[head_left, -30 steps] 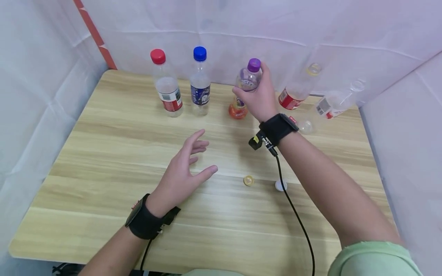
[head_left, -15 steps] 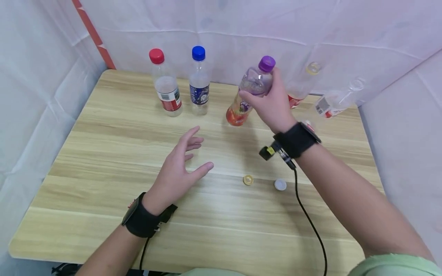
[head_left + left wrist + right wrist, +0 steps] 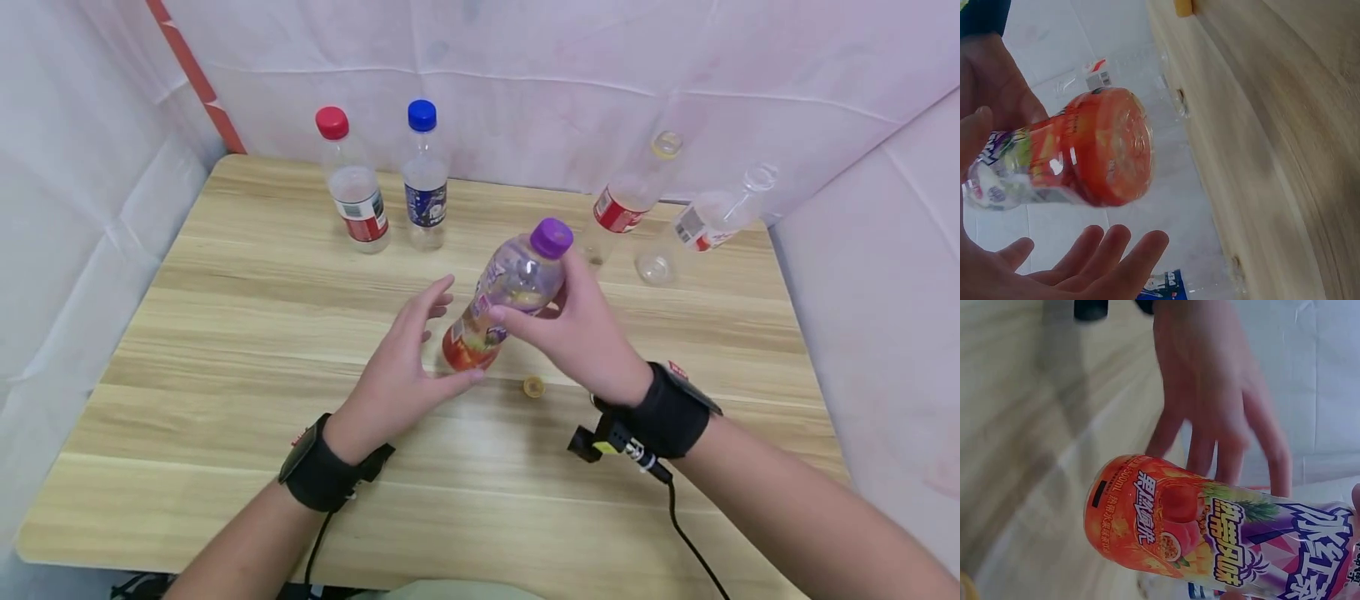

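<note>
The person's right hand (image 3: pixel 581 333) grips a clear plastic bottle with a purple screw cap and a purple-and-orange fruit-printed label (image 3: pixel 521 279), its thumb on the near side and its fingers curled round the far side; the bottle is held above the pale wood-grain table (image 3: pixel 247 358), tilted, with its cap toward the upper right and its orange base toward the lower left; the left hand (image 3: pixel 401 367) is loosely spread beside that base, thumb and fingers apart, and the left wrist view shows a gap between its fingers and the bottle; on the table near the base and between the hands lies a small round yellow cap (image 3: pixel 534 387); toward the back left stand a clear plastic bottle with a red cap and a red-and-white label (image 3: pixel 357 200) and, just beside it, a clear plastic bottle with a blue cap and a dark blue label (image 3: pixel 426 196); toward the back right stand a clear bottle with a red label and a yellow ring at its neck (image 3: pixel 622 207) and a clear bottle with a white-and-red label (image 3: pixel 705 223); a black band (image 3: pixel 318 468) circles the left wrist, and another black band (image 3: pixel 671 412) circles the right.
</note>
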### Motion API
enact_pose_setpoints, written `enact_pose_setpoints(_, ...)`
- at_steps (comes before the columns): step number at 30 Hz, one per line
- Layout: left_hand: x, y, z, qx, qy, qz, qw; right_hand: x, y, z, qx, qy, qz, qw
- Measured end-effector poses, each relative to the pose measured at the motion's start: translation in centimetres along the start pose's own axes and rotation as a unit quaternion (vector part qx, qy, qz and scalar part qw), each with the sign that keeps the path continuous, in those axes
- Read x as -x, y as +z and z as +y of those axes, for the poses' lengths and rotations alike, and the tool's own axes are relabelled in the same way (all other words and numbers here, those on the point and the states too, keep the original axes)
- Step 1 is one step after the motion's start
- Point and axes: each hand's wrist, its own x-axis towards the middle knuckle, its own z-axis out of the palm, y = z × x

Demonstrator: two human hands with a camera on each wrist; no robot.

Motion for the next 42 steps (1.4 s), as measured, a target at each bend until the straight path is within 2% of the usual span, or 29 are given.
enact_pose_setpoints(5,0.0,0.5,0.0,-0.017,-0.001,-0.023,0.9996,1.1,1.1,0.1,-0.034,0.014,-0.013,0.9992)
enact_pose_setpoints(11,0.0,0.7,-0.1,-0.024,0.024,-0.026,0.9991,1.9,1.8,0.6,-0.054,0.020,-0.013,0.9983)
enact_pose_setpoints(19,0.0,0.7,-0.3,-0.055,0.035,-0.026,0.9975,2.7,0.8,1.2,-0.057,0.047,-0.018,0.9971)
enact_pose_setpoints(23,0.3,0.6,-0.7,-0.082,0.038,-0.025,0.9956,3.3,-0.5,1.3,-0.035,0.048,-0.006,0.9982)
enact_pose_setpoints(30,0.8,0.1,-1.4,-0.115,0.043,-0.022,0.9922,3.6,-2.9,0.4,0.041,0.004,0.036,0.9985)
enact_pose_setpoints(36,1.1,0.1,-1.3,-0.146,0.053,-0.010,0.9878,3.8,-3.8,-0.2,0.136,-0.027,0.023,0.9901)
enact_pose_setpoints(42,1.3,0.0,-1.2,-0.166,0.067,-0.019,0.9837,3.8,-3.6,-0.4,0.174,-0.079,0.022,0.9813)
